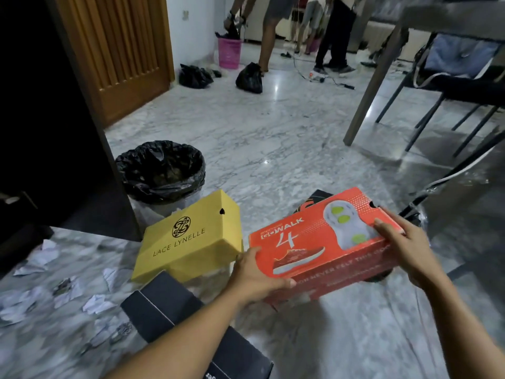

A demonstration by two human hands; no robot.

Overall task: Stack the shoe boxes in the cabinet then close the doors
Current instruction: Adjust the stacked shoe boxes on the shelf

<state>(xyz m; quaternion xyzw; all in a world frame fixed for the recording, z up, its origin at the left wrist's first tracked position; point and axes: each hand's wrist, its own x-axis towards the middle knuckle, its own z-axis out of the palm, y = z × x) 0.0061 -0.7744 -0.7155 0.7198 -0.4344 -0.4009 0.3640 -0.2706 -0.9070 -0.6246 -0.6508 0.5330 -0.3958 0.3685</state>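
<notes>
An orange shoe box [314,242] marked GO WALK 4 is held above the marble floor, tilted. My left hand [255,274] grips its near left end and my right hand [401,242] grips its right end. A yellow shoe box [188,239] marked LACE LYNELLE lies on the floor just left of it. Black shoe boxes [169,305] lie in front of me under my left forearm. Another dark box [317,199] peeks out behind the orange one. The dark cabinet [54,119] fills the left side, its inside in shadow.
A bin with a black liner [161,170] stands by the cabinet's corner. Crumpled paper scraps [43,269] litter the floor at left. A table leg [374,83] and chairs [451,86] are at right. People stand far back beside a pink basket [230,51] and black bags [249,77].
</notes>
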